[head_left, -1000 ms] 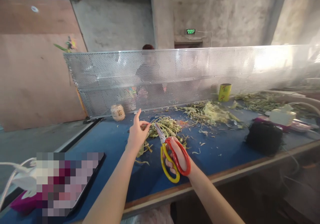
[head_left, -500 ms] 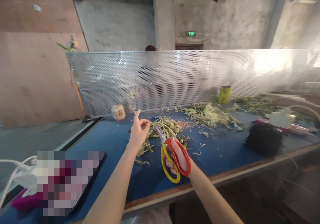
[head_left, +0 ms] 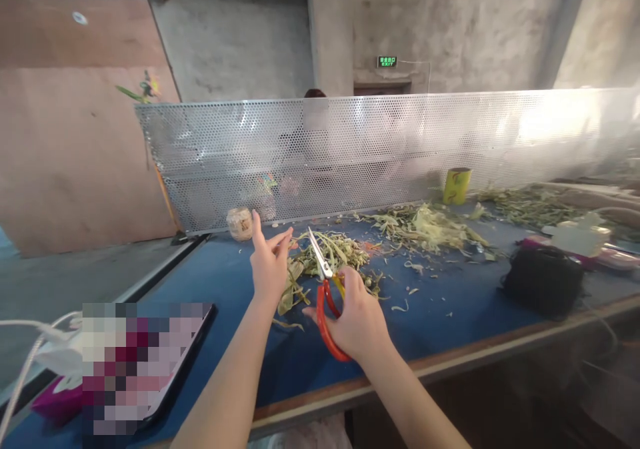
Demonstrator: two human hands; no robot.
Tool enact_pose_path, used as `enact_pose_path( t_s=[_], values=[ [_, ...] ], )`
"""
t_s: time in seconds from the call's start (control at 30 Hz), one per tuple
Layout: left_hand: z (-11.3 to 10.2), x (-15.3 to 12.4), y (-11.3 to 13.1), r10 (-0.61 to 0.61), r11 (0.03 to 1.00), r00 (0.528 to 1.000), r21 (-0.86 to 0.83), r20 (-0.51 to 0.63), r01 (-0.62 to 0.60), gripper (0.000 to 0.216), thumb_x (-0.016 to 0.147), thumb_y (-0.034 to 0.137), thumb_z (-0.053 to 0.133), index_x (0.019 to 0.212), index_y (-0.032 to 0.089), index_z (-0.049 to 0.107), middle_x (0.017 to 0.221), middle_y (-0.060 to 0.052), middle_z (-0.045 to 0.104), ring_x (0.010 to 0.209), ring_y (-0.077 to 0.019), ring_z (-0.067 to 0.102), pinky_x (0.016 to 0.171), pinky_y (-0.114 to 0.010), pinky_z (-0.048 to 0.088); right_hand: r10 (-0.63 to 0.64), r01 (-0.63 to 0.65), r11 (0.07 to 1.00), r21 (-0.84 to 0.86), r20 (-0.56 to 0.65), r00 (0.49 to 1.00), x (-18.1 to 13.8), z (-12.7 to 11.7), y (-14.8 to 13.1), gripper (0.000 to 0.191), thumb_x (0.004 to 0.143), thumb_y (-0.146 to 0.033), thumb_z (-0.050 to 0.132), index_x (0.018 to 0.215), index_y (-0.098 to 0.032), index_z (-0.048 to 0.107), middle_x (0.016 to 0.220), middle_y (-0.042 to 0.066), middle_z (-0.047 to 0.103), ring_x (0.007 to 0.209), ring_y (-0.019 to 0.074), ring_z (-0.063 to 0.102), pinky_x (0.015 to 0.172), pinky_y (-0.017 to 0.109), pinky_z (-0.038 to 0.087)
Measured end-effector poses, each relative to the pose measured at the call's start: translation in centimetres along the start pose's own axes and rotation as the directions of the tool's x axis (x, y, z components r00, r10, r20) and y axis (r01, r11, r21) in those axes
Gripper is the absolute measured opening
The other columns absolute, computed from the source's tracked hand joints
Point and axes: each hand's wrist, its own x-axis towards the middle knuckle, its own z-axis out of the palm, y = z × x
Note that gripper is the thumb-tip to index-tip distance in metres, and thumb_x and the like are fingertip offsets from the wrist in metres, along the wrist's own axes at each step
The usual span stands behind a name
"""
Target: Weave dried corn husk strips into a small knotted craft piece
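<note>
My right hand (head_left: 357, 319) is closed round the red and yellow handles of a pair of scissors (head_left: 324, 282), whose blades point up and away over a heap of green plant stems (head_left: 333, 252). My left hand (head_left: 269, 262) is raised just left of the heap, thumb and fingers pinched on a thin stem, forefinger stretched upward. Limp green leaves (head_left: 289, 294) hang below that hand onto the blue table (head_left: 225, 282).
A perforated metal screen (head_left: 380, 152) runs across the table's far side, with a person behind it. A small jar (head_left: 240, 223), a yellow can (head_left: 457, 185), more plant trimmings (head_left: 425, 225) and a black bundle (head_left: 543, 281) lie on the table. A blurred flat object (head_left: 135, 362) sits near left.
My right hand has turned over, so its back now faces me and hides the handles, and the scissors have tilted more upright. My left hand has shifted slightly left.
</note>
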Motion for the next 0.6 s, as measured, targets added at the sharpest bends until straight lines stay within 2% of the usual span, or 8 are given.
enact_pose_path(
  t_s=[0.1, 0.23, 0.47, 0.6],
  values=[
    [-0.10, -0.05, 0.15, 0.020, 0.999, 1.000, 0.034, -0.002, -0.019, 0.068, 0.080, 0.025, 0.045, 0.136, 0.024, 0.007, 0.102, -0.006, 0.066, 0.062, -0.0142, 0.066, 0.061, -0.026, 0.050, -0.023, 0.027, 0.985, -0.170, 0.028, 0.999, -0.31, 0.39, -0.39, 0.053, 0.067, -0.049, 0.054, 0.104, -0.015, 0.039, 0.096, 0.011, 0.054, 0.070, 0.0230, 0.061, 0.053, 0.029, 0.042],
    [-0.16, -0.18, 0.28, 0.058, 0.994, 0.998, 0.090, 0.015, -0.059, 0.066, 0.081, 0.023, 0.044, 0.137, 0.024, 0.008, 0.101, -0.006, 0.066, 0.060, -0.0136, 0.065, 0.060, -0.025, 0.050, -0.022, 0.036, 0.954, -0.297, 0.052, 0.998, -0.51, 0.60, -0.42, 0.052, 0.067, -0.049, 0.054, 0.104, -0.015, 0.042, 0.093, 0.009, 0.053, 0.069, 0.0204, 0.060, 0.054, 0.027, 0.040],
    [-0.04, -0.61, 0.75, 0.141, 0.979, 0.982, 0.132, 0.128, -0.158, 0.068, 0.082, 0.022, 0.045, 0.137, 0.025, 0.005, 0.101, -0.005, 0.067, 0.063, -0.0141, 0.065, 0.057, -0.024, 0.051, -0.033, 0.040, 0.944, -0.327, 0.028, 0.999, -0.46, 0.64, -0.31, 0.049, 0.070, -0.050, 0.050, 0.103, -0.015, 0.042, 0.090, 0.008, 0.052, 0.069, 0.0192, 0.058, 0.054, 0.026, 0.040],
    [0.06, -0.72, 0.90, 0.141, 0.981, 0.979, 0.116, 0.147, -0.158, 0.069, 0.082, 0.022, 0.044, 0.138, 0.026, 0.003, 0.102, -0.004, 0.066, 0.063, -0.0145, 0.066, 0.057, -0.025, 0.052, -0.026, 0.027, 0.934, -0.355, 0.008, 1.000, -0.47, 0.86, -0.16, 0.050, 0.071, -0.051, 0.048, 0.104, -0.014, 0.041, 0.090, 0.009, 0.053, 0.068, 0.0189, 0.058, 0.054, 0.026, 0.041]
  ],
)
